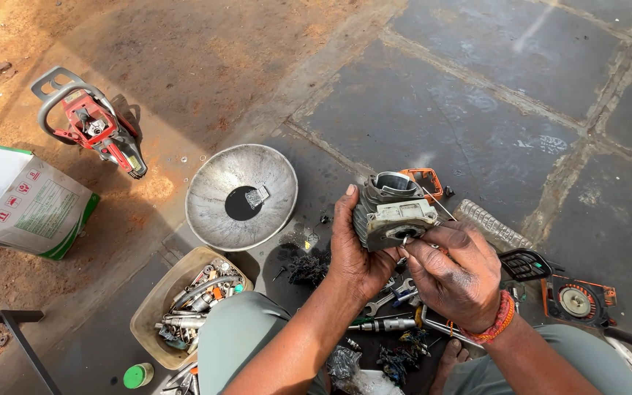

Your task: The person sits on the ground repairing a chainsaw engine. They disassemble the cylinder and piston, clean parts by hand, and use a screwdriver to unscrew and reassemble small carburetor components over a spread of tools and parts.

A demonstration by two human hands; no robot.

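Engine cylinder (393, 212), one, finned grey metal, is held up over the stone floor (477, 110).

It is gripped by the left hand (356, 252), fingers curled round its ribbed side; a thin wire-like tool (433, 206) is pinched at its port by the right hand (455, 274). One dished metal bowl (213, 212), one tray (156, 303) of loose steel parts, one red chainsaw body (93, 124) and one green cap (135, 376) are seen nearby.
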